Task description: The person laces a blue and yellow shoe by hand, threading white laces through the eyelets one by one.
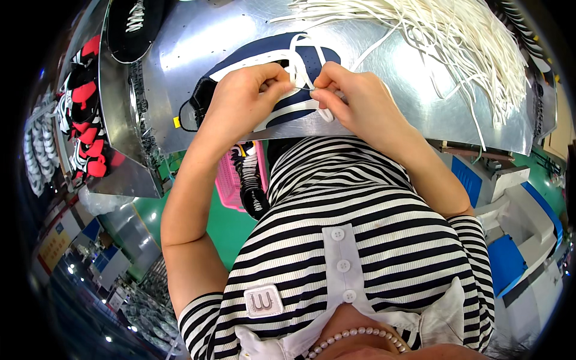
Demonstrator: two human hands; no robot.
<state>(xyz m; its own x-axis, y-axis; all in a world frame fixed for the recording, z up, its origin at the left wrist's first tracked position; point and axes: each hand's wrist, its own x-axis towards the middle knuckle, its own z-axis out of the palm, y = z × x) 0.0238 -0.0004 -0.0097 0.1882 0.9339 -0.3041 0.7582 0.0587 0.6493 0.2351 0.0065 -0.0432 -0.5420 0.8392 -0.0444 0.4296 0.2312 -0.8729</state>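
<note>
A navy and white shoe upper [252, 51] lies on the metal table, its black-lined heel end to the left. A white shoelace [296, 43] loops over it, and its strands run down between my hands. My left hand [249, 96] is closed in a pinch over the middle of the shoe. Opposite it, my right hand [360, 99] pinches as well, close to the lace. A thin dark strand [304, 89] spans the small gap between the two sets of fingertips. My fingers partly hide the shoe's opening and the lace holes.
A big heap of white shoelaces [462, 42] spreads over the right of the metal table [180, 54]. At the upper left sits a black shoe [135, 30]. Red, black and white shoe parts [87, 120] are stacked beyond the left edge. Below the table, a pink basket [228, 183] holds a black shoe.
</note>
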